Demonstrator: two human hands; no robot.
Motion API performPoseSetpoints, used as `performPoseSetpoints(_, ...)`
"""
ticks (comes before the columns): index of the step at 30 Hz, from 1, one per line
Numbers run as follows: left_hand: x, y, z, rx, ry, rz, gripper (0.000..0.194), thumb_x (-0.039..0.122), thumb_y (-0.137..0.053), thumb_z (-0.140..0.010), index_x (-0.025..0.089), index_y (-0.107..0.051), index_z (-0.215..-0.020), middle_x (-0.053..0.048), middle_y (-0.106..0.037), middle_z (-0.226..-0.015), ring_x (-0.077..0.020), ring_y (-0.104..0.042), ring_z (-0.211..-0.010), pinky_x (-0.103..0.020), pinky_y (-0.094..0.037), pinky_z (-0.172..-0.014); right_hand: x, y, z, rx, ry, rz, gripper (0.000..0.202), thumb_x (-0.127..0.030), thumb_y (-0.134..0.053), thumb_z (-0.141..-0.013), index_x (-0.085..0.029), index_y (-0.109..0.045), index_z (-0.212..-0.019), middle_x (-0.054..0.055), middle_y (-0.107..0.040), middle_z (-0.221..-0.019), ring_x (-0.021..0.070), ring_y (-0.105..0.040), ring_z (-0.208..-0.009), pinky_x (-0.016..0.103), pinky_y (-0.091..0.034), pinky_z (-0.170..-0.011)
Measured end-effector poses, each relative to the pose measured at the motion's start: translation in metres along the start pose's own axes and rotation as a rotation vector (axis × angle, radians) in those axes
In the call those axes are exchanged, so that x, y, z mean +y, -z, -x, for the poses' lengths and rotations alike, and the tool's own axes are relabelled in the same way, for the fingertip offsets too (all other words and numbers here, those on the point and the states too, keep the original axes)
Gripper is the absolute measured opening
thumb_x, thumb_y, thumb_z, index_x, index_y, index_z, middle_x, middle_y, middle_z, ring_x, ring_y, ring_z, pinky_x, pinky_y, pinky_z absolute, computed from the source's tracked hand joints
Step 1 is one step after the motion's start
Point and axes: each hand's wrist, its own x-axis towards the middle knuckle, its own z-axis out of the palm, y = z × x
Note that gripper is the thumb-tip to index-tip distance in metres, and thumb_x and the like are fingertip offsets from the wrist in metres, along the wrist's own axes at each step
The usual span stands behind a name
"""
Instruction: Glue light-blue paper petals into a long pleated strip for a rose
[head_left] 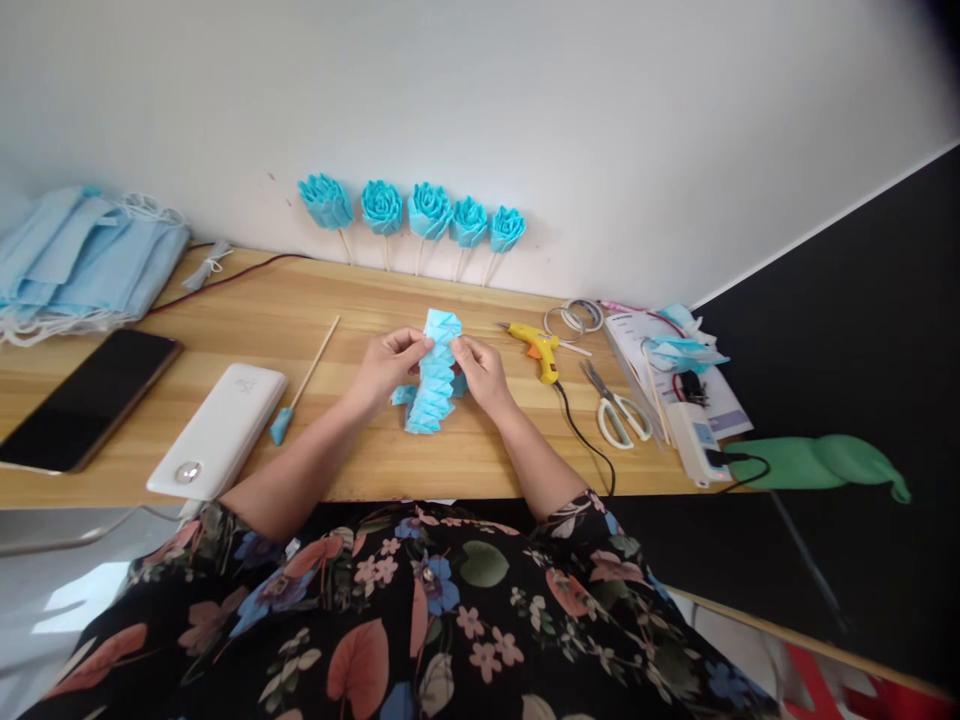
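A pleated light-blue strip (436,385) extends lengthwise over the table (367,298).

1. Nothing legible: a grey logo (246,383) marks the white power bank (225,425), its characters too faint to read.
2. Fine print (632,325) lines a paper sheet (714,392) beneath blue scraps (679,352), too small to decipher.

Before you, the strip (437,375) sits between your power bank (223,425) and glue gun (541,350); the flowers (430,210) stand behind, apparently leaning against the wall (480,90).
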Motion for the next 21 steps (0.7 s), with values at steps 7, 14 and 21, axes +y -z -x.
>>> performPoseSetpoints(7,-0.007,-0.001,-0.001,-0.050,0.073,-0.002,0.036,0.044,-0.090,-0.061,0.016,-0.066,-0.064,0.002,-0.058,-0.061,-0.0085,-0.047,-0.054,-0.022,-0.037,-0.052,0.006,0.000,0.000,0.041,-0.021,-0.017,0.055,-0.074,-0.063,-0.084,-0.023,-0.052,-0.070,-0.004,-0.045,-0.062,0.0117,-0.040,-0.060,0.028,-0.033,-0.058)
performPoseSetpoints(14,-0.010,-0.001,0.000,-0.120,0.076,-0.043,0.032,0.041,-0.087,-0.064,0.017,-0.066,-0.064,0.001,-0.058,-0.060,-0.0088,-0.047,-0.053,-0.023,-0.038,-0.052,0.002,0.002,-0.001,0.074,-0.009,-0.069,0.055,-0.076,-0.060,-0.085,-0.023,-0.053,-0.071,-0.003,-0.047,-0.066,0.0128,-0.042,-0.065,0.028,-0.037,-0.063)
performPoseSetpoints(21,-0.010,-0.002,0.000,-0.163,0.078,-0.088,0.024,0.034,-0.081,-0.072,0.017,-0.067,-0.064,0.001,-0.057,-0.058,-0.0090,-0.046,-0.052,-0.023,-0.037,-0.051,0.003,-0.001,0.001,0.114,-0.012,-0.010,0.054,-0.072,-0.060,-0.088,-0.023,-0.051,-0.067,-0.004,-0.044,-0.064,0.0125,-0.040,-0.065,0.029,-0.034,-0.063)
